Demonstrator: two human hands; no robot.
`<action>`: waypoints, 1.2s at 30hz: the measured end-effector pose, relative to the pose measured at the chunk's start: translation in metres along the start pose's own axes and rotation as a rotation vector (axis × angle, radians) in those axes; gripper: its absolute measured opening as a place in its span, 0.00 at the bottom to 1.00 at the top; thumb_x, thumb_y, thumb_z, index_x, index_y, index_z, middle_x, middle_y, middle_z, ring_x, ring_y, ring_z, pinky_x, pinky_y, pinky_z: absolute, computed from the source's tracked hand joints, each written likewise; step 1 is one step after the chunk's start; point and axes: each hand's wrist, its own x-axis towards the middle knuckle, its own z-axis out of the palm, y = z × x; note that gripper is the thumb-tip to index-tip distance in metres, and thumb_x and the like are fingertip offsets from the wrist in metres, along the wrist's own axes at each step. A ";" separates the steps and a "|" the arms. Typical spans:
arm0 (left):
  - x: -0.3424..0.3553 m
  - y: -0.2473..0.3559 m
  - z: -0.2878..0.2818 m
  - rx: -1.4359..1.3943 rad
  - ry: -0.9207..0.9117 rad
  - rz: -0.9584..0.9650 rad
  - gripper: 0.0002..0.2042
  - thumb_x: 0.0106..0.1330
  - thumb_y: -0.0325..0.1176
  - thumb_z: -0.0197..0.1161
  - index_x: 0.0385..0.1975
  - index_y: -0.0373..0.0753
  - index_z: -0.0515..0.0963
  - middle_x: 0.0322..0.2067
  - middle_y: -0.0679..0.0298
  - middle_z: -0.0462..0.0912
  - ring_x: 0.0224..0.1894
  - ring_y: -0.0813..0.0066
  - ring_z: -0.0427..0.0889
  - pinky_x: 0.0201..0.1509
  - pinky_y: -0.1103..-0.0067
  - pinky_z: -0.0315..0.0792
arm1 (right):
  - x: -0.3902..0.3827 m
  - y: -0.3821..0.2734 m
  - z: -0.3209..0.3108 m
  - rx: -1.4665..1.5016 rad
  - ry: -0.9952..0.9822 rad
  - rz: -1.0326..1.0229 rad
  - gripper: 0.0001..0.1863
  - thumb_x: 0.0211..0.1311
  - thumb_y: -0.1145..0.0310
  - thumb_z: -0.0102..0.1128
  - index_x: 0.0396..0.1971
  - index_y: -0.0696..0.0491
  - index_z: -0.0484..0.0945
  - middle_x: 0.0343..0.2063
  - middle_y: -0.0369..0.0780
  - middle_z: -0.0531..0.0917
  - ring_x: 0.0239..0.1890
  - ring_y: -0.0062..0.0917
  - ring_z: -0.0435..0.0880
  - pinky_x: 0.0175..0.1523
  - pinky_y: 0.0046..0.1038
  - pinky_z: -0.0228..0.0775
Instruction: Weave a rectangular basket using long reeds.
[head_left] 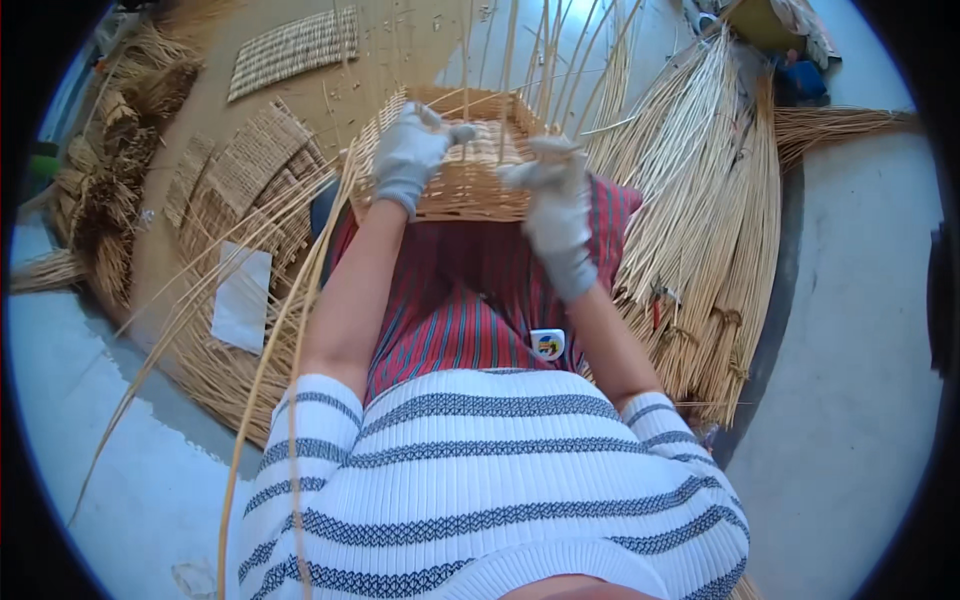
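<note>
A half-woven basket (470, 190) of pale wicker sits on my lap, with long upright stakes (505, 60) rising from its rim. My left hand (405, 155), in a light grey work glove, is closed on the basket's left side, its thumb reaching over the inside. Also gloved, my right hand (560, 205) is at the right front corner of the basket. Its fingers are blurred, and whether a strand lies between them cannot be made out. Long loose strands (290, 330) trail from the basket's left side past my left forearm.
A large bundle of straw-coloured strands (700, 200) lies on the right, with red-handled pliers (657, 308) on it. Woven mats (255, 160), a white sheet (241, 297) and darker bundles (110, 180) are on the left. Striped red cloth (450, 340) covers my lap.
</note>
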 end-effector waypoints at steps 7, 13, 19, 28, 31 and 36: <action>-0.035 0.026 0.007 -0.276 0.273 0.558 0.14 0.73 0.38 0.61 0.49 0.36 0.73 0.34 0.56 0.85 0.25 0.71 0.83 0.30 0.77 0.77 | 0.009 0.014 -0.055 -0.009 0.461 0.466 0.08 0.69 0.72 0.63 0.45 0.52 0.77 0.32 0.35 0.85 0.30 0.15 0.82 0.33 0.19 0.74; -0.032 0.048 0.058 -0.281 -0.421 -0.157 0.18 0.76 0.48 0.52 0.50 0.38 0.75 0.17 0.60 0.79 0.13 0.72 0.80 0.16 0.74 0.77 | 0.105 0.035 -0.029 -0.689 -0.057 -0.376 0.23 0.67 0.76 0.55 0.62 0.52 0.71 0.57 0.46 0.80 0.56 0.35 0.82 0.64 0.33 0.69; -0.023 0.039 0.059 -0.387 -0.447 -0.221 0.15 0.71 0.42 0.61 0.43 0.35 0.76 0.24 0.60 0.83 0.19 0.73 0.85 0.20 0.76 0.80 | 0.023 -0.001 -0.077 0.133 0.558 0.456 0.15 0.73 0.71 0.53 0.55 0.59 0.75 0.32 0.44 0.85 0.36 0.30 0.87 0.44 0.31 0.82; -0.033 0.039 0.056 -0.476 -0.439 -0.146 0.10 0.72 0.35 0.61 0.47 0.37 0.74 0.38 0.59 0.82 0.20 0.74 0.83 0.18 0.78 0.79 | 0.140 -0.018 -0.061 -1.544 -0.558 -0.851 0.23 0.47 0.49 0.70 0.40 0.49 0.85 0.53 0.38 0.83 0.68 0.33 0.70 0.74 0.40 0.57; -0.038 0.036 0.051 -0.403 -0.381 -0.088 0.22 0.70 0.34 0.62 0.61 0.40 0.67 0.49 0.52 0.83 0.22 0.71 0.85 0.21 0.75 0.80 | 0.162 -0.014 -0.070 -1.671 -0.731 -0.491 0.26 0.46 0.40 0.68 0.31 0.49 0.83 0.35 0.38 0.85 0.45 0.30 0.83 0.60 0.37 0.67; -0.062 0.015 0.062 0.050 -0.064 0.424 0.51 0.59 0.35 0.73 0.78 0.52 0.43 0.69 0.47 0.65 0.43 0.52 0.86 0.48 0.64 0.80 | 0.127 -0.042 -0.069 -1.585 -0.489 -0.434 0.26 0.52 0.50 0.70 0.49 0.47 0.79 0.41 0.39 0.84 0.50 0.33 0.81 0.61 0.39 0.66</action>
